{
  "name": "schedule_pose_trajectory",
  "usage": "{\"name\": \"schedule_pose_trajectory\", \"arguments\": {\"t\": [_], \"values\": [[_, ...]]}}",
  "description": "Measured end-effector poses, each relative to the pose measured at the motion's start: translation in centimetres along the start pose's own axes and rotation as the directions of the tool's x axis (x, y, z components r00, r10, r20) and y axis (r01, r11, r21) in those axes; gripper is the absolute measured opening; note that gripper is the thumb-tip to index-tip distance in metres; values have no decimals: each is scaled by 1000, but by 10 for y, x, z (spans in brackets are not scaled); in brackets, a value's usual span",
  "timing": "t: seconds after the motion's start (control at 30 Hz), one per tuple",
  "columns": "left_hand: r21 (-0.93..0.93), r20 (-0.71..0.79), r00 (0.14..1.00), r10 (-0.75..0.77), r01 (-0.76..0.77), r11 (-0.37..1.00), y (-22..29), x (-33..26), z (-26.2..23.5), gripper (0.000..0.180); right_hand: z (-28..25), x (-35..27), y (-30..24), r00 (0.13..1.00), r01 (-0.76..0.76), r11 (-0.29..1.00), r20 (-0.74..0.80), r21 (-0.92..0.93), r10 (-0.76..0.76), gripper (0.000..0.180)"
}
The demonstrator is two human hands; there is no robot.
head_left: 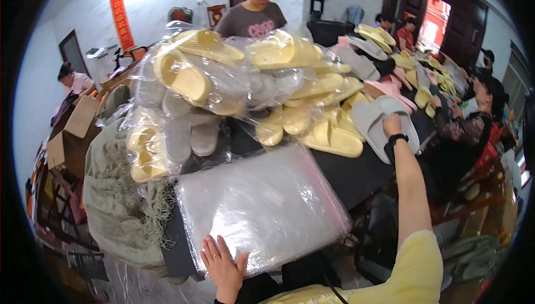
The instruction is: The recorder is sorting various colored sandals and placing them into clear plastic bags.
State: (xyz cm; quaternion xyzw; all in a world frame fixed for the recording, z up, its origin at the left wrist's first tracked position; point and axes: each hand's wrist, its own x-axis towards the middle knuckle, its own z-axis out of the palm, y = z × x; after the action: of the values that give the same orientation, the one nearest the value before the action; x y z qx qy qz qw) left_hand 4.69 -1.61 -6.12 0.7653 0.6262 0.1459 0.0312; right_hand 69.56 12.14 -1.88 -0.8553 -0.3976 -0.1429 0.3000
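**Right hand on grey slippers, left flat on bag stack**

Your right hand (392, 125) was stretched far out over the worktop (356, 178), fingers closed over the pair of grey slippers (370, 120) lying just beside the yellow slippers (331, 137). Your left hand (222, 265) lay spread and flat on the near edge of the bag stack (262, 206), pinching nothing.

Doing it well, as I judged it: you needed both slippers gripped together, soles matched, before lifting, since the reach was long and one could slip. The flat left palm looked useful for pinning the slick plastic.

Containers: clear sacks (212, 81) piled behind the stack held yellow and grey slippers, mixed. The bags in the stack looked empty and flat. Cardboard boxes (78, 125) stood at far left; contents hidden.
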Motion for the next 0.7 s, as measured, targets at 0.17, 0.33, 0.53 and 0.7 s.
{"name": "schedule_pose_trajectory", "arguments": {"t": [0.17, 0.33, 0.53, 0.7], "values": [[-102, -17, 999, 50, -52, 993, 2, 4, -1, 79, 47, 15, 28, 963, -254, 967, 103, 29, 250, 67], [-86, -66, 996, 58, -63, 994, -3, -2, 2, 80, 16, -56, -79, 986, -160, 803, 51, 574, 159, 58], [-56, -38, 998, 42, -44, 997, -3, 2, -4, 79, -74, -179, -246, 484, -782, 41, 648, 621, -589, 39], [-9, -47, 998, 43, -43, 999, -2, 5, 2, 79, 0, -248, -268, -125, -883, 377, 635, 278, -762, 38]]}}
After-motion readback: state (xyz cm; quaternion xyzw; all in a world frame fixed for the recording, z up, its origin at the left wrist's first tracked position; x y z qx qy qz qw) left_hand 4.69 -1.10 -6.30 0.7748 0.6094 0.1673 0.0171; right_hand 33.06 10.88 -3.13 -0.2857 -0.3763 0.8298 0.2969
